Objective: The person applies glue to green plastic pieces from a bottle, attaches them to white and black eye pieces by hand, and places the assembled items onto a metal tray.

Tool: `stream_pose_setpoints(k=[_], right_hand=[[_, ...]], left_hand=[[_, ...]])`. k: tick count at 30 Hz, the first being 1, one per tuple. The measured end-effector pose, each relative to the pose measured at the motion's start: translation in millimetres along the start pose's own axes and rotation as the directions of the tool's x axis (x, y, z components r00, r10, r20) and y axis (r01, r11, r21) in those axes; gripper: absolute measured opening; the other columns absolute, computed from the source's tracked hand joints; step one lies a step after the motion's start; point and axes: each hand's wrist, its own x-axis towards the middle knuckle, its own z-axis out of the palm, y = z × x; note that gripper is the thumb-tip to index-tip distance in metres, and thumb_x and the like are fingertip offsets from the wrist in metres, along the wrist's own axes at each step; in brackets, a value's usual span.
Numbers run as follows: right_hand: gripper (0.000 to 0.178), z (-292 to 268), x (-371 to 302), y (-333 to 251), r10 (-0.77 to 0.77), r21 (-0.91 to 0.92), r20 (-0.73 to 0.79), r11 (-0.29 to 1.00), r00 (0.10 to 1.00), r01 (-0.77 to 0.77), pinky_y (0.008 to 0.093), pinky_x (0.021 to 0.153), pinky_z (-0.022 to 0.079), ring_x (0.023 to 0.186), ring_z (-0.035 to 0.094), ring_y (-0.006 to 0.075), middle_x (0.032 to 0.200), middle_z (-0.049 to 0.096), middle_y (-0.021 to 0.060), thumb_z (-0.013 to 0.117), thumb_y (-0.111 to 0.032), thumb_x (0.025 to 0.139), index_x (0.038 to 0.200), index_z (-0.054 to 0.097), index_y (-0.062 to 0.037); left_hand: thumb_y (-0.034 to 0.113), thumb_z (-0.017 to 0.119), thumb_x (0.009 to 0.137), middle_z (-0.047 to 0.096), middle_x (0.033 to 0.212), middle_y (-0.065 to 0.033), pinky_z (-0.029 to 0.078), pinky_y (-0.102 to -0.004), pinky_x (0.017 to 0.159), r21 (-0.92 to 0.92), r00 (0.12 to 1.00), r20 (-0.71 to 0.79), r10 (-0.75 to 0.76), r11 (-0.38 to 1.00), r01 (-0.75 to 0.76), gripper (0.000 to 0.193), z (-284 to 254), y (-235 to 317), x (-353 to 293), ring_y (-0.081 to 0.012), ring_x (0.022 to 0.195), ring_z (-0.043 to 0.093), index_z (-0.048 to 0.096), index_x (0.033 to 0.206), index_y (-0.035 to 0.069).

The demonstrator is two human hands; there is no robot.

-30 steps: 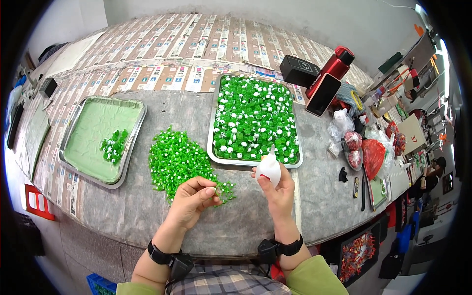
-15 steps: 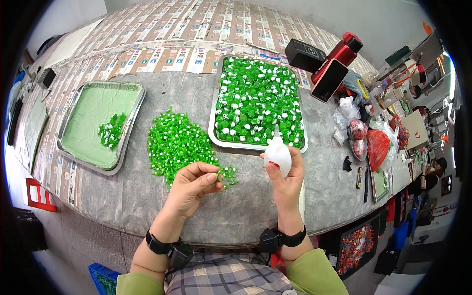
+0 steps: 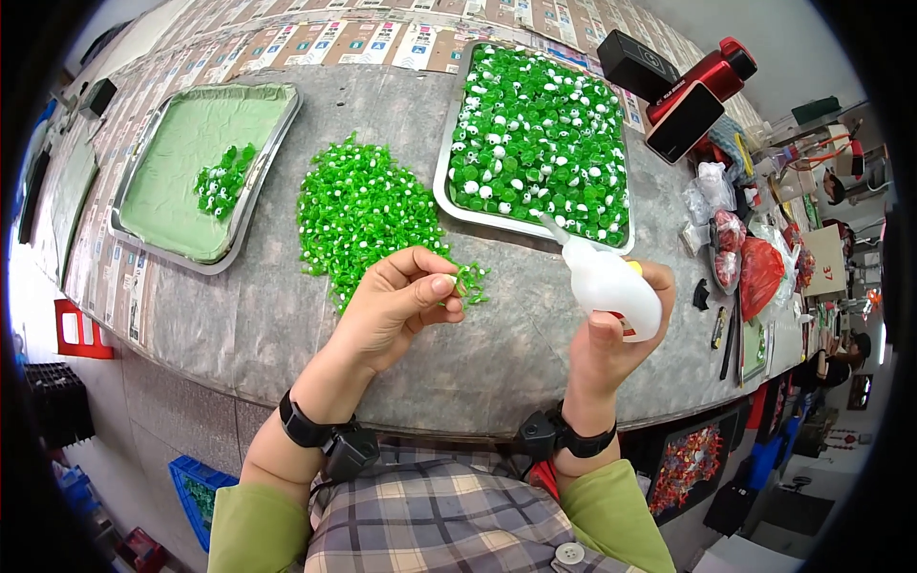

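My left hand point(image 3: 396, 306) is closed in a pinch at the near right edge of a heap of small green pieces with white spots point(image 3: 368, 205). A tiny pale green piece point(image 3: 457, 283) shows at its fingertips. In my right hand point(image 3: 604, 361) is a white squeeze bottle point(image 3: 611, 286) with a thin nozzle, tilted up and to the left. The nozzle tip lies over the near rim of a metal tray point(image 3: 443, 181) full of green pieces and white balls with dark dots. Several loose green pieces point(image 3: 473, 284) lie beside my left fingertips.
At left, a green-lined tray point(image 3: 174, 256) holds a small cluster of green and white pieces point(image 3: 223, 181). Far right stand a black box point(image 3: 635, 65), a red bottle point(image 3: 716, 72) and a phone point(image 3: 684, 122). Plastic bags point(image 3: 761, 277), a cutter and dark sticks lie along the right side.
The white bottle has swung from near upright to a leftward tilt, moving right with my right hand. My left hand keeps its pinch. The whole view has shifted, so the table sits higher.
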Motion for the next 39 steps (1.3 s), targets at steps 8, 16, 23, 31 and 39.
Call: stream_pose_setpoints(k=[8, 16, 23, 31, 39], right_hand=[[0.063, 4.0, 4.0, 0.5, -0.265, -0.016, -0.028, 0.964, 0.964, 0.264, 0.0221, 0.054, 0.035, 0.063, 0.044, 0.0111, 0.077, 0.047, 0.0008, 0.074, -0.046, 0.052, 0.090, 0.045, -0.0042], [0.060, 0.9, 0.2, 2.3, -0.438, -0.152, 0.175, 0.873, 0.882, 0.463, 0.0236, 0.048, 0.034, 0.056, 0.045, 0.0130, 0.076, 0.048, 0.0031, 0.074, -0.044, 0.054, 0.088, 0.047, -0.0032], [0.060, 0.7, -1.8, 2.4, -0.425, -0.160, 0.230, 0.871, 0.875, 0.465, 0.0250, 0.048, 0.036, 0.058, 0.046, 0.0145, 0.078, 0.048, 0.0039, 0.076, -0.039, 0.054, 0.090, 0.046, -0.0025], [0.060, -0.1, -2.9, 4.1, -0.402, -0.167, 0.236, 0.880, 0.885, 0.444, 0.0256, 0.049, 0.038, 0.060, 0.047, 0.0155, 0.078, 0.048, 0.0046, 0.076, -0.038, 0.055, 0.092, 0.046, -0.0027], [0.057, 2.3, -3.5, 0.8, -0.374, -0.175, 0.194, 0.896, 0.907, 0.407, 0.0241, 0.051, 0.037, 0.060, 0.046, 0.0129, 0.075, 0.047, 0.0028, 0.075, -0.038, 0.057, 0.092, 0.046, -0.0028]], left_hand=[[0.010, 0.058, 0.077, 0.057, 0.074, -0.0033, 0.051, -0.0232, 0.060, -0.015, 1.000, -0.016, -0.012, 1.000, 0.012, 0.011, -0.9, -0.3, 2.5, -0.0113, 0.065, 0.058, 0.054, 0.085, 0.004], [0.011, 0.058, 0.078, 0.057, 0.074, -0.0030, 0.050, -0.0232, 0.060, -0.006, 1.000, -0.008, -0.007, 1.000, 0.007, 0.011, 0.2, -0.2, 2.6, -0.0106, 0.065, 0.057, 0.054, 0.085, 0.004], [0.011, 0.057, 0.078, 0.057, 0.073, -0.0030, 0.050, -0.0227, 0.060, -0.006, 1.000, -0.010, -0.001, 1.000, 0.001, 0.011, 1.1, -0.5, 1.7, -0.0104, 0.065, 0.056, 0.054, 0.085, 0.003], [0.011, 0.058, 0.078, 0.057, 0.073, -0.0032, 0.050, -0.0224, 0.060, 0.002, 1.000, -0.017, -0.013, 1.000, 0.013, 0.012, 1.5, 0.2, 2.1, -0.0104, 0.064, 0.057, 0.054, 0.086, 0.003], [0.013, 0.058, 0.078, 0.058, 0.072, -0.0040, 0.049, -0.0219, 0.059, 0.010, 1.000, -0.009, -0.027, 1.000, 0.027, 0.012, 0.3, 0.1, 1.4, -0.0104, 0.063, 0.057, 0.054, 0.084, 0.004]])
